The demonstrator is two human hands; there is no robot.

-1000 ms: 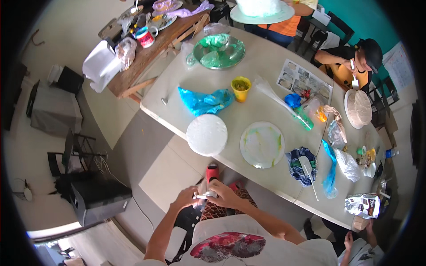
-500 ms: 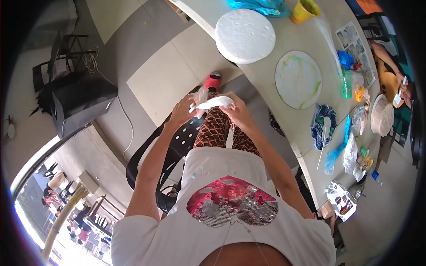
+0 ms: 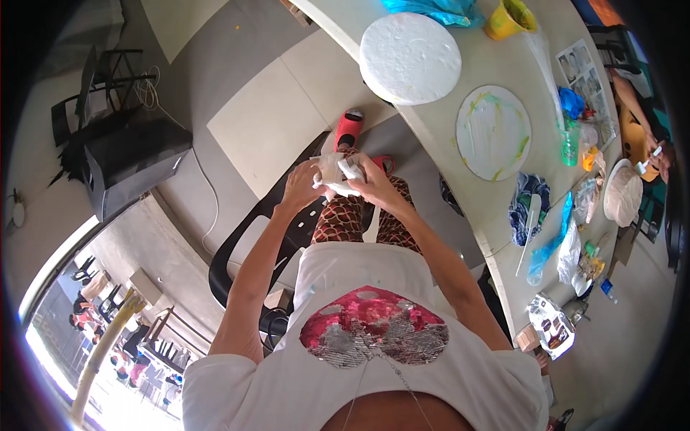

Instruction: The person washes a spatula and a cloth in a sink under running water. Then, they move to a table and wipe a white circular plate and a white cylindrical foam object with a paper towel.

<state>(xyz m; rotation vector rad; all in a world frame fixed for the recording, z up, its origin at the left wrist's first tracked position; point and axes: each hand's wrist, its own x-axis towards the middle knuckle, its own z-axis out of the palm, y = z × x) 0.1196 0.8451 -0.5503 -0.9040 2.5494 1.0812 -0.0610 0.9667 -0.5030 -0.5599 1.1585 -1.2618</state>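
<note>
Both my hands are raised over my lap, closed on a soft, part see-through white plastic bag. My left hand grips its left side. The fingers of my right hand pinch a bunched, whiter part at its right. Whether that whiter part is a fold of the bag or something inside it, I cannot make out. Beneath the hands are my patterned trousers and a black perforated plastic chair.
On the table to my right are a thick white foam disc, a smeared round board, a yellow cup, a crumpled dark cloth, a white spatula and blue plastic. Another person's hand is at the far right.
The white bag was stretched sideways between my hands; now it is bunched up, with my hands closer together. The table sits slightly further right in view.
</note>
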